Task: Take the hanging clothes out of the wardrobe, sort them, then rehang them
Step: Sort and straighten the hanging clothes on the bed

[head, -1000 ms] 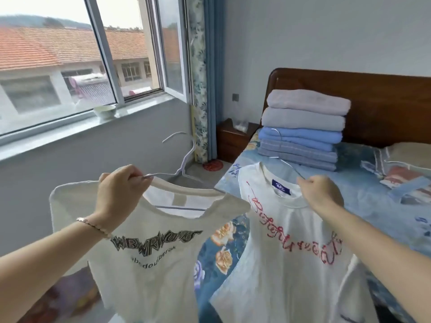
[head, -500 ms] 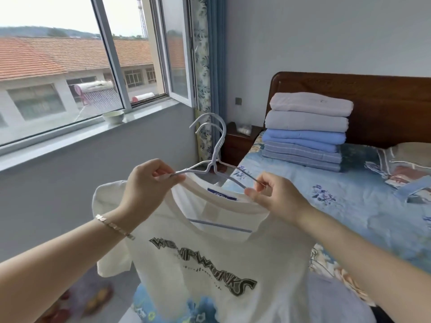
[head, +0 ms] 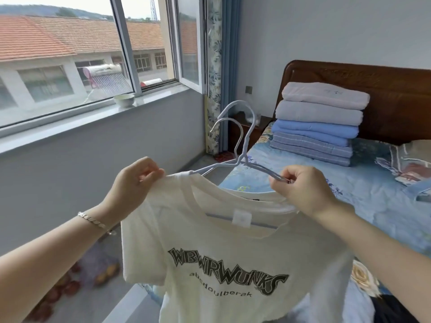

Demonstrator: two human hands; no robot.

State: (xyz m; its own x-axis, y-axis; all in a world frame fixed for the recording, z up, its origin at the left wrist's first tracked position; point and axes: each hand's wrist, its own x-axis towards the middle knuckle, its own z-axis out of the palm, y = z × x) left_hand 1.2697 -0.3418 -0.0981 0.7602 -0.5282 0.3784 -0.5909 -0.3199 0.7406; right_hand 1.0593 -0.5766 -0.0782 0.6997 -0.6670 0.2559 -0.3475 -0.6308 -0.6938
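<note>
White T-shirt (head: pixel 233 257) with the black print "WBWRWUNKS" and "aberdoulberak" on its chest hangs in the air between the person's two raised hands, front toward the camera; its body drops below both wrists and out of the lower edge of the view. The left hand (head: pixel 135 183) is closed on the shirt's shoulder seam, thumb and curled fingers pinching the cloth just where the hanger's arm comes out of the neck. The right hand (head: pixel 303 190) is level with the left and well apart from it; its fingers are curled tight around the far arms of the hangers (head: pixel 242 145), just above the shirt's other shoulder. Two pale wire hangers lie together, their hooks rising side by side above and between the hands; a straight bar shows through the neck opening below the hands. Behind the collar, near the right hand, a second white neckline with a dark label shows; whether it is a separate garment cannot be told. A thin bracelet (head: pixel 93 220) circles the left wrist. Beyond the right hand lies a bed (head: pixel 363 197) with a blue floral cover; a stack of folded clothes (head: pixel 319 122) sits on it against a dark wooden headboard (head: pixel 396 101). Above the left hand a small bowl (head: pixel 123 99) stands on the windowsill (head: pixel 70 122); a floral curtain (head: pixel 214 66) hangs beyond the hooks.
</note>
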